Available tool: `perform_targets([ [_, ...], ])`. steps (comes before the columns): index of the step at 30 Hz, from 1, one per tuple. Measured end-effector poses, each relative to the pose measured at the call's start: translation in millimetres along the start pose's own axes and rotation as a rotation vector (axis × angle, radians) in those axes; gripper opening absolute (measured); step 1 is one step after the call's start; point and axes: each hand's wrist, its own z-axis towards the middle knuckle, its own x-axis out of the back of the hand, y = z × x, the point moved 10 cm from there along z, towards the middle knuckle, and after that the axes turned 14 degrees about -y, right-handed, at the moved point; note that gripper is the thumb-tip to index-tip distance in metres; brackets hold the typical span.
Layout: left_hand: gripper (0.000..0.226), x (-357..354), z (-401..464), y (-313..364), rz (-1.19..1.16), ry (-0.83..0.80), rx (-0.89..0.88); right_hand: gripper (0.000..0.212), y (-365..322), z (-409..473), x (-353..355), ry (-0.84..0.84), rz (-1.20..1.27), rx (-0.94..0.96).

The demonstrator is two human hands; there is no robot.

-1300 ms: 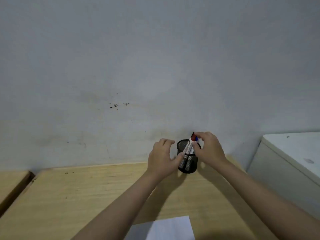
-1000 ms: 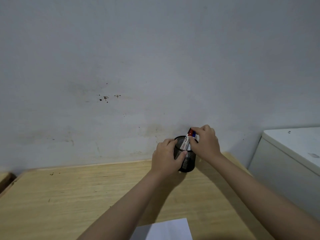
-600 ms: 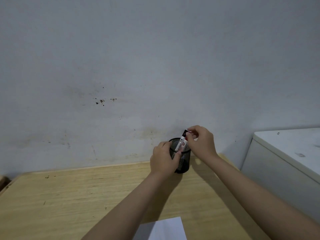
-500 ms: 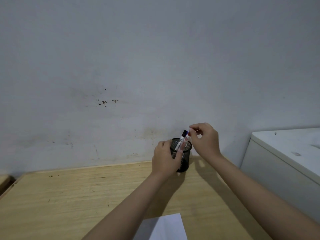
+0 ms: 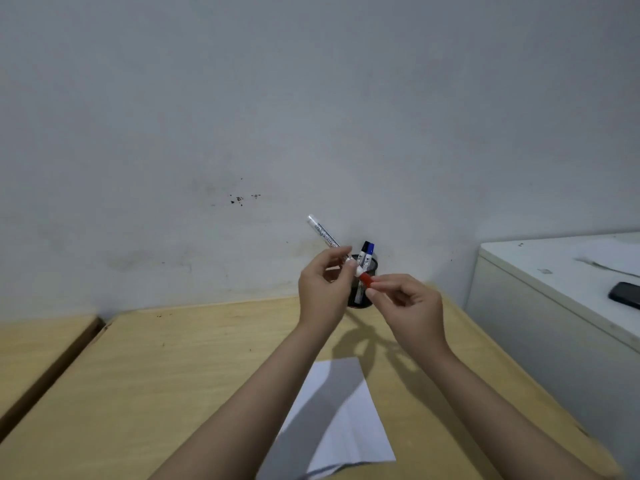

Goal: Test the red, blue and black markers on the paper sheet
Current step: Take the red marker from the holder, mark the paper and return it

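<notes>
My left hand (image 5: 323, 291) grips the white barrel of the red marker (image 5: 325, 236), which slants up to the left above the table. My right hand (image 5: 410, 304) pinches its red cap (image 5: 365, 279) at the lower end; the cap looks seated on the barrel. Behind the hands a black mesh pen cup (image 5: 367, 299) stands against the wall, holding the black marker (image 5: 363, 252) and the blue marker (image 5: 369, 253) upright. The white paper sheet (image 5: 343, 414) lies on the wooden table (image 5: 156, 375) under my forearms.
A white cabinet (image 5: 554, 306) stands at the right with a dark phone (image 5: 625, 294) on top. A second wooden surface (image 5: 31, 344) sits left of a gap. The grey wall (image 5: 311, 116) runs right behind the cup.
My right hand pulled the red marker out of the cup and both hands came toward me. My left hand let go of the cup and took the marker's barrel.
</notes>
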Motion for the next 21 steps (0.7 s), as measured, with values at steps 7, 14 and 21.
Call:
perform_targets([
  [7, 0.012, 16, -35, 41, 0.188, -0.076, -0.042, 0.015, -51, 2, 3, 0.024, 0.013, -0.01],
  [14, 0.011, 17, -60, 54, 0.293, -0.114, -0.071, 0.007, -54, 2, -26, -0.047, 0.135, -0.155],
  [21, 0.016, 37, -74, 38, 0.396, -0.067, 0.016, 0.01, -48, 0, -21, 0.023, 0.259, -0.158],
])
